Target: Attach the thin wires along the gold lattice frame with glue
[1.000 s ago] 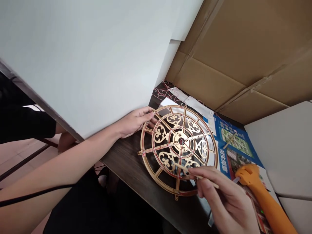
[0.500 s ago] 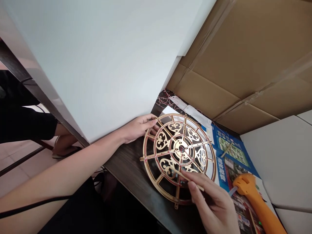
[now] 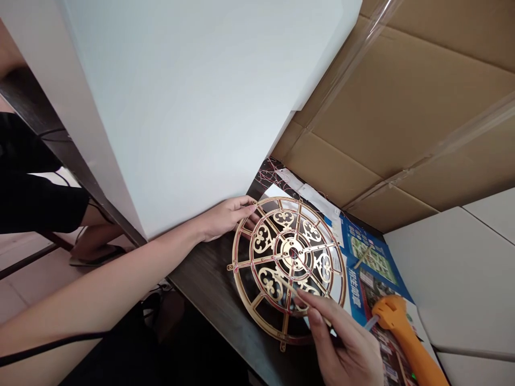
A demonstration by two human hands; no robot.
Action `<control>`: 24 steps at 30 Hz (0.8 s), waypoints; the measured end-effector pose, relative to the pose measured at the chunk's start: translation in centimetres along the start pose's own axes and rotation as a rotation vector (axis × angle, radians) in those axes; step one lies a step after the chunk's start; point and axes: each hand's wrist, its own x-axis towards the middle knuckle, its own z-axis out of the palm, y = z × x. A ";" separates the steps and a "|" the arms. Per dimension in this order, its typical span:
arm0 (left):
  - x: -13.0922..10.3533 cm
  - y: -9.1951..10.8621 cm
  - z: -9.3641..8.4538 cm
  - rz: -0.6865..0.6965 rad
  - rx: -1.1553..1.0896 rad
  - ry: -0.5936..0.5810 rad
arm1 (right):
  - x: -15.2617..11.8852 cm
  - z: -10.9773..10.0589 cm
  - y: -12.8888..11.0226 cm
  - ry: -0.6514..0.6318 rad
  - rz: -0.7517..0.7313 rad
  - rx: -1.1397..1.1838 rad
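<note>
A round gold openwork frame (image 3: 286,249), with spokes, rings, scroll ornaments and thin red wires along it, is tilted over the dark table (image 3: 213,281). My left hand (image 3: 225,217) grips its upper left rim, thumb on top and fingers underneath. Between thumb and fingers, my right hand (image 3: 348,340) pinches a thin wooden stick (image 3: 288,286). The stick's tip is over a scroll ornament in the lower left of the frame; whether it touches cannot be seen. An orange glue gun (image 3: 406,327) lies beside my right hand.
A white panel (image 3: 201,107) rises behind my left arm. Cardboard (image 3: 402,118) walls the far right, with white boxes (image 3: 450,279) below. Printed blue sheets (image 3: 374,241) carry another stick (image 3: 363,256). Thin red wires (image 3: 267,174) tangle behind the frame. Another person's legs (image 3: 44,201) show at left.
The view has shifted slightly, so the frame and glue gun appear a little further left and lower. Both hands keep their holds, and the stick's tip stays near the same scroll ornament.
</note>
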 end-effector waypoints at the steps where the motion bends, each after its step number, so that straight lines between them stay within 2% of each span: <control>1: 0.0 0.0 0.0 -0.003 0.000 0.001 | 0.3 0.0 -0.1 -0.005 -0.012 -0.034; 4: 0.0 0.0 0.1 -0.013 0.007 0.004 | 1.3 0.2 -0.3 -0.026 -0.007 -0.070; 7: 0.0 0.1 0.1 -0.014 0.017 0.012 | 2.4 0.7 -0.6 -0.070 0.081 0.001; 9: 0.0 0.1 0.2 -0.014 0.020 0.017 | 2.7 1.0 -0.4 -0.114 0.246 0.150; 12: 0.0 0.1 0.2 -0.018 0.017 0.022 | 2.3 1.3 0.2 -0.141 0.542 0.501; 15: 0.1 0.1 0.2 -0.023 0.010 0.021 | 1.3 0.9 0.8 -0.204 0.641 0.737; 18: 0.1 0.2 0.3 -0.029 0.008 0.021 | 0.6 0.0 0.9 -0.202 0.546 0.665; 24: 0.1 0.2 0.1 -0.030 0.024 0.023 | 1.1 -0.7 0.4 -0.040 0.059 0.086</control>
